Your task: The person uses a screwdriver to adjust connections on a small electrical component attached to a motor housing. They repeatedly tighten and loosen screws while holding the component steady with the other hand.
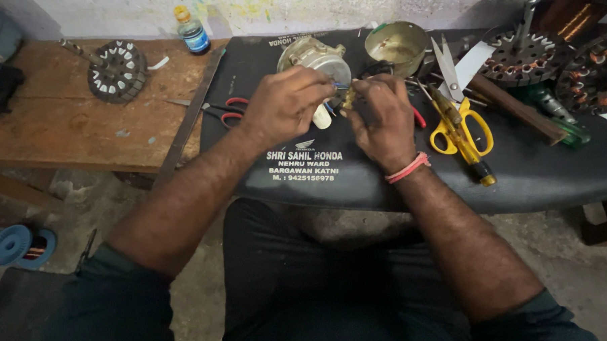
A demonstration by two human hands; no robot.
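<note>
Far left, low on the floor: a blue wire spool [10, 244]. Above it, a wooden desk [56, 128] carrying a round motor stator [118, 71] with a shaft sticking out, plus a small blue-capped bottle [191, 31] against the wall. Next, a black padded mat [532, 165] with white lettering, laid across the lap and overlapping the wooden desk's edge. Red-handled scissors [218, 110] flat on the mat's left part, just beside the left hand.

Left hand [285, 106]: grip closed, fingers curled and pinching a small part at the fingertips, with a white cylindrical piece [322, 116] poking out below. Touching fingertip to fingertip with the right hand [379, 119], also curled shut around a small brass-coloured part [348, 98]; exactly which hand bears it, cannot tell. Pink thread band on the right wrist. Both hands above the mat's middle, directly in front of a grey metal motor housing [315, 55].

Right of the housing: a brass-toned metal bowl [395, 44]. Further right, yellow-handled scissors [457, 108] lying open-bladed, with a yellow-and-black screwdriver [467, 149] across them. Beyond, a wooden stick [517, 109], a green-handled tool [561, 119], and two wound stators [523, 57] with copper coils at the far right edge.
</note>
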